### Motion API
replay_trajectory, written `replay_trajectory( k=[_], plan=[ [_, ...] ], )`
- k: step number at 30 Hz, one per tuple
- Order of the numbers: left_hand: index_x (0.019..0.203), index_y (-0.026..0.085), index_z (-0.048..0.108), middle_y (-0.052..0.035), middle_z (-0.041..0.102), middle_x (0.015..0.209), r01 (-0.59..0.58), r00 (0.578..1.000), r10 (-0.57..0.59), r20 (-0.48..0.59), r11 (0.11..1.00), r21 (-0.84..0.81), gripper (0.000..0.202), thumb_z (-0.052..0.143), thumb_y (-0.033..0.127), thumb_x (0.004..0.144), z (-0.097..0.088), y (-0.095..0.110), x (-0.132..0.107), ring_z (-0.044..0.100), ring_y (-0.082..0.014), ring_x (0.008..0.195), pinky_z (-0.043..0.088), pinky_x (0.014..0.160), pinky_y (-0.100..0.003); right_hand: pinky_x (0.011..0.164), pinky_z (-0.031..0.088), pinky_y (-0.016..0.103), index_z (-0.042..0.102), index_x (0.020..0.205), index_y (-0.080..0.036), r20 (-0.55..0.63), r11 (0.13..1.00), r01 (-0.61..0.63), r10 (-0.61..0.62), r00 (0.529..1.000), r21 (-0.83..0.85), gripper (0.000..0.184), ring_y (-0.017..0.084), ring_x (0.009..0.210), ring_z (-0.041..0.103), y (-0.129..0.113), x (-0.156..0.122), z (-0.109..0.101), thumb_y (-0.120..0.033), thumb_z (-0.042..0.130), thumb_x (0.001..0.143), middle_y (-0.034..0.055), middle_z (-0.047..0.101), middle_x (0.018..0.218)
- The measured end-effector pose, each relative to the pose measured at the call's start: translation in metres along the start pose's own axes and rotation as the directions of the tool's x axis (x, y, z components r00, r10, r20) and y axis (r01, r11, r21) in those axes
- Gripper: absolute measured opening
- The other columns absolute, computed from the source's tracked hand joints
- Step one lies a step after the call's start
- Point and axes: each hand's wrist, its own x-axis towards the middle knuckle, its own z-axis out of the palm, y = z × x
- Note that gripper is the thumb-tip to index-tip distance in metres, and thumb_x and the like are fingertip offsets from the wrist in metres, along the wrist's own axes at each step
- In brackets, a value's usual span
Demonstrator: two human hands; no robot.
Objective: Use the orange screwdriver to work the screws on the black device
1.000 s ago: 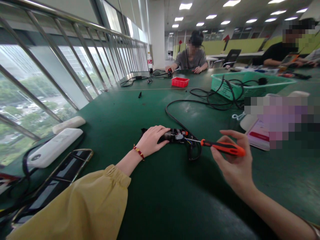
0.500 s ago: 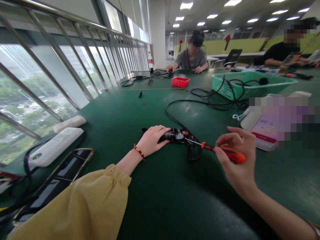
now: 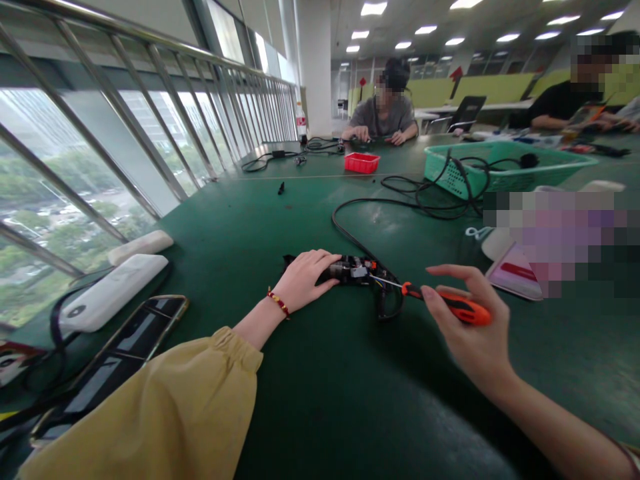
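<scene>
Since half a second ago the right hand (image 3: 473, 333) has uncurled a bit: index finger now stretched out over the screwdriver (image 3: 445, 303), handle gripped between thumb and remaining fingers; tool barely shifted. Left hand unchanged.

Head view: left hand (image 3: 305, 280) lies palm down, fingers flat and closed together, pressing the near end of the small opened device (image 3: 355, 271) on the green table (image 3: 320, 400). Screwdriver shaft points left, tip at the device's wiring, right by the black cable (image 3: 350, 237) that loops off toward the green basket (image 3: 505, 170). Device sits mid-table, well away from every edge. Bare green surface in front of both hands and between the arms; also behind the device up to the red tray (image 3: 361, 163). Left side crowded: phone (image 3: 125, 340) and white power bank (image 3: 107, 293) near the table's window-side edge, railing just beyond. Right: blurred packet (image 3: 515, 277) near the right hand. Another person sits at the far end, hands on the table.
</scene>
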Motion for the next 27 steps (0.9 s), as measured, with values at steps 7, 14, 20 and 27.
replay_trajectory(
  k=[7, 14, 20, 27],
  plan=[
    [0.12, 0.017, 0.045, -0.0077, 0.055, 0.11, 0.0, 1.0, 0.0, 0.006, 1.0, 0.01, 0.04, 0.052, 0.032, 0.083, 0.0, 0.0007, 0.0002, 0.052, -0.0211, 0.1, 0.041, 0.09, -0.038, 0.041, 0.039, 0.024, 0.048, 0.104, -0.025, -0.001, 0.997, 0.031, -0.031, 1.0, 0.07, 0.031, 0.011, 0.049, 0.047, 0.0001, 0.0009, -0.0003, -0.024, 0.06, 0.075, -0.0031, 0.049, 0.065],
    [0.119, 0.018, 0.045, -0.0077, 0.056, 0.109, 0.0, 1.0, 0.0, 0.001, 1.0, 0.005, 0.039, 0.051, 0.032, 0.084, 0.0006, -0.0006, 0.0, 0.052, -0.0213, 0.099, 0.041, 0.089, -0.038, 0.049, 0.046, 0.026, 0.045, 0.108, -0.026, -0.07, 0.988, 0.092, -0.084, 0.994, 0.122, 0.042, 0.015, 0.064, 0.054, 0.0006, 0.0005, 0.0008, -0.021, 0.064, 0.071, 0.001, 0.052, 0.08],
    [0.12, 0.016, 0.045, -0.008, 0.055, 0.11, 0.002, 1.0, -0.002, 0.008, 1.0, 0.009, 0.04, 0.052, 0.032, 0.084, 0.0, 0.0001, -0.0001, 0.052, -0.0209, 0.1, 0.041, 0.09, -0.037, 0.035, 0.031, 0.022, 0.053, 0.094, -0.023, 0.044, 0.996, -0.053, 0.05, 0.998, 0.066, 0.019, 0.008, 0.04, 0.037, 0.0004, -0.0005, -0.0006, -0.028, 0.06, 0.077, -0.0051, 0.045, 0.057],
    [0.119, 0.017, 0.045, -0.0077, 0.056, 0.108, 0.004, 1.0, -0.004, 0.004, 1.0, 0.004, 0.039, 0.052, 0.032, 0.083, -0.0004, 0.0005, 0.0005, 0.052, -0.021, 0.098, 0.041, 0.089, -0.038, 0.051, 0.045, 0.027, 0.042, 0.11, -0.026, -0.082, 0.984, 0.108, -0.097, 0.992, 0.144, 0.049, 0.016, 0.069, 0.054, 0.0006, -0.0003, 0.0035, -0.02, 0.066, 0.068, 0.002, 0.052, 0.085]
  ],
)
